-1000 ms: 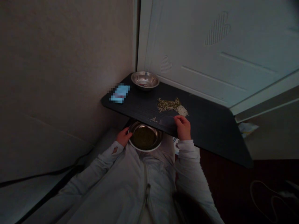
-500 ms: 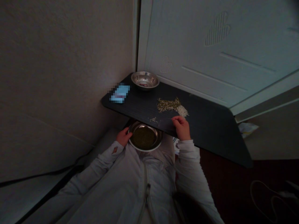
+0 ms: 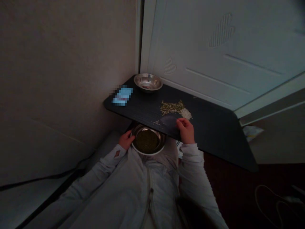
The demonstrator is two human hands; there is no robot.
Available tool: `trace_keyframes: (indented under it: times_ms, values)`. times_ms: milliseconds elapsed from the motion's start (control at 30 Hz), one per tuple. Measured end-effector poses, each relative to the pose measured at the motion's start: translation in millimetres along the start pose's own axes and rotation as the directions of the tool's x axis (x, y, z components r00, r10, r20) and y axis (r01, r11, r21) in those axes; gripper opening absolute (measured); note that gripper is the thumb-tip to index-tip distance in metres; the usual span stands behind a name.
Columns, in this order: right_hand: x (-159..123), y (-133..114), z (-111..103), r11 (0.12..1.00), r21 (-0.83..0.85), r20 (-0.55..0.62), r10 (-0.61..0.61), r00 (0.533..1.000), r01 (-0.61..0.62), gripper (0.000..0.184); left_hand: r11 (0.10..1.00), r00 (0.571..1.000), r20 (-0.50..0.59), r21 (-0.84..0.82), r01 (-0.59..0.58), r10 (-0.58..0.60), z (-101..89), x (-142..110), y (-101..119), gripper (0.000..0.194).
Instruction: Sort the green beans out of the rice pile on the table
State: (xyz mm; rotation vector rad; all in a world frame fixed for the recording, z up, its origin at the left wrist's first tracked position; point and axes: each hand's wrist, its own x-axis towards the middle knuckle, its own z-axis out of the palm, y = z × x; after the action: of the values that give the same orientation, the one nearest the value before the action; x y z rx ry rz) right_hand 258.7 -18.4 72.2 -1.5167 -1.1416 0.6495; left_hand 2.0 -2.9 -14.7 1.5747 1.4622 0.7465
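Observation:
My left hand (image 3: 125,140) is closed on the left rim of a metal bowl (image 3: 148,153), which rests on my lap beneath the table's front edge. Small dark-green grains (image 3: 147,141) lie inside it. Over the front of the black tabletop (image 3: 214,136), my right hand (image 3: 186,129) pinches a thin, translucent, greyish sheet (image 3: 169,122) whose exact kind I cannot make out. A few pale grains (image 3: 157,122) lie just left of the sheet. Beyond it are a pile of mixed green and pale grains (image 3: 171,107) and, adjoining on the right, a whitish pile (image 3: 186,113).
A second metal bowl (image 3: 148,82) with a label inside stands at the back left of the table. Left of it lies a phone-like object (image 3: 122,96), pixelated. A wall (image 3: 71,63) borders the left, and a white panel (image 3: 190,41) with heart reliefs rises behind.
The sheet in my right hand now shows as a broad, greyish shape, where before it was barely visible. My right hand has shifted very slightly; my left hand and the bowl have stayed put.

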Motion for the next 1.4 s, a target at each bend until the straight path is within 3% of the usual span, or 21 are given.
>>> trace_keyframes:
  times_ms: [233,333,467,700,1400]
  values:
    - [-10.9,-9.7,26.0,1.0,-0.019,0.091,-0.017,0.996,0.019,0.022,1.0,1.0,0.003,-0.007,0.02,-0.02,-1.7,-0.7,2.0,0.042]
    - [-17.0,-15.2,43.7,0.992,-0.105,0.129,-0.056,0.99,0.07,0.02,1.0,1.0,0.004,-0.017,0.002,-0.002,-1.8,-1.2,2.8,0.041]
    - [-15.8,-19.2,52.9,0.957,-0.259,0.095,-0.107,0.99,0.128,0.017,0.999,1.0,0.006,-0.039,0.004,-0.004,-1.6,-1.3,4.0,0.042]
    - [-9.8,-18.0,26.6,0.881,-0.471,-0.023,-0.065,0.998,0.046,0.018,0.999,1.0,-0.004,-0.019,0.026,-0.026,-2.3,-2.3,4.6,0.043]
    - [20.3,5.5,-43.1,0.751,-0.657,-0.159,-0.052,0.986,-0.066,0.024,1.0,1.0,0.008,0.015,0.0,0.0,-2.7,-1.1,3.3,0.043]
